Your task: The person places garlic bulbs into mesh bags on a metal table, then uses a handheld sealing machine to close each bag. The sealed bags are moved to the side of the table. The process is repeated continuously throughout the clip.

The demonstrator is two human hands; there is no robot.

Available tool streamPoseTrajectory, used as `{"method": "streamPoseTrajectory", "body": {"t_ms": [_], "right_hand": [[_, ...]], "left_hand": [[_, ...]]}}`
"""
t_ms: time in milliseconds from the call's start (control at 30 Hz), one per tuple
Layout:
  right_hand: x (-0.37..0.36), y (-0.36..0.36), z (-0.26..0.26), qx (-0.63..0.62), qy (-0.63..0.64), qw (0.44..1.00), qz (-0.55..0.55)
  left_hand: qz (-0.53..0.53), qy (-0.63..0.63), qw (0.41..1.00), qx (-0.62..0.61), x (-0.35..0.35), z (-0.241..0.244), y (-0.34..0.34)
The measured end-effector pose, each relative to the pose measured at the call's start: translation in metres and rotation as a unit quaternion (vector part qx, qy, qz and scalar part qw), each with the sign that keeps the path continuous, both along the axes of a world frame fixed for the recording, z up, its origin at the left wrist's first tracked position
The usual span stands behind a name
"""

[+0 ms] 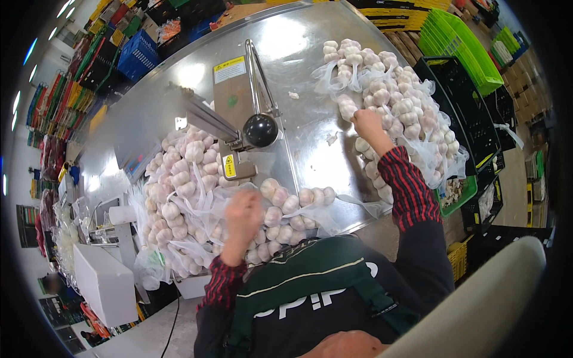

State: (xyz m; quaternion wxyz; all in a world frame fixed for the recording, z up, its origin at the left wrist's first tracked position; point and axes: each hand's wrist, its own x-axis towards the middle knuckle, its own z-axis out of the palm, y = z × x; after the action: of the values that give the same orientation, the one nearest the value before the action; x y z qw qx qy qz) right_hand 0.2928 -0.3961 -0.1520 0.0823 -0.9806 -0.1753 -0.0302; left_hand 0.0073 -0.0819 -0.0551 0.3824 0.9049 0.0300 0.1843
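Note:
My right hand point(370, 127) reaches to the right-hand heap, its fingers pinched at the near end of a white mesh bag of garlic bulbs point(346, 106). Motion blurs my left hand point(244, 215), which is over the near edge of the left-hand pile of garlic bulbs point(172, 197); whether it grips anything is unclear. Just beyond that hand stands a bench-top lever machine point(235, 96) with a black ball knob point(260, 130) and yellow warning labels. More netted garlic bulbs point(286, 210) lie between my left hand and my body. The large heap of netted garlic point(403, 105) spreads along the right side.
Everything rests on a shiny steel table point(309, 80) scattered with bits of garlic skin. Black crates point(456, 103) and a green tray point(459, 197) of scraps border its right side. A white box point(105, 284) is at left, near a hanging black cable point(172, 317).

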Motion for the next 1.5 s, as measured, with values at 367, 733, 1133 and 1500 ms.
{"method": "streamPoseTrajectory", "body": {"t_ms": [367,733,1133,1500], "right_hand": [[-0.216,0.041,0.036,0.258,0.059,0.955,0.131],[-0.165,0.115,0.063,0.480,0.130,0.848,0.183],[-0.144,0.168,0.208,0.759,0.492,0.404,0.138],[-0.263,0.114,0.038,0.492,0.568,0.638,0.169]], "left_hand": [[-0.092,0.377,0.762,-0.519,0.121,-0.092,-0.132],[-0.086,-0.069,0.966,0.234,0.067,0.072,-0.033],[0.109,-0.225,0.966,0.074,0.033,0.049,0.023],[0.058,-0.180,0.976,0.106,0.038,0.057,0.032]]}}
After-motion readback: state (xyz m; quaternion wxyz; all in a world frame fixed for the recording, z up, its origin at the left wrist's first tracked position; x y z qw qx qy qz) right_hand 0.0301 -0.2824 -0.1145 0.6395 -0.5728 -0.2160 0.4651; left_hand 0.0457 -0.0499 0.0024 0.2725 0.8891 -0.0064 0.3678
